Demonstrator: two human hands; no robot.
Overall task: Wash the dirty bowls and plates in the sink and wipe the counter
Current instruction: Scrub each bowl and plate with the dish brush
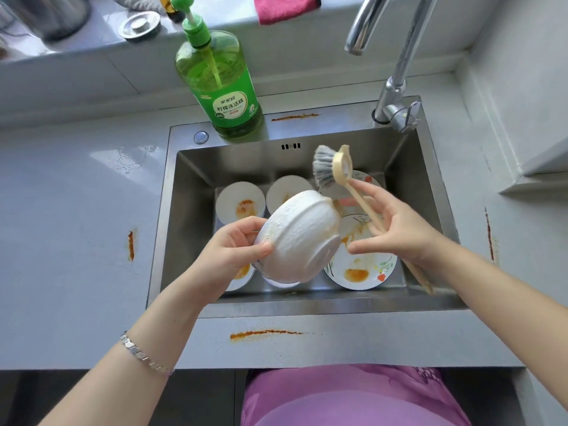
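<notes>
My left hand [238, 245] grips a white bowl [299, 235] by its rim, tilted with its base toward me, above the steel sink [307, 304]. My right hand [396, 226] holds the wooden handle of a dish brush [330, 167], whose grey bristles are raised just above the bowl. Beneath them in the sink lie two white bowls [239, 204] with orange stains, a flowered plate [362, 265] with orange smears, and further dishes partly hidden by the held bowl.
A green dish soap bottle [221, 84] stands behind the sink, the chrome faucet [396, 66] at the back right. Orange smears mark the counter [61, 210] at left, right, front [264, 334] and behind the sink. A pink cloth [284, 7] hangs on the ledge.
</notes>
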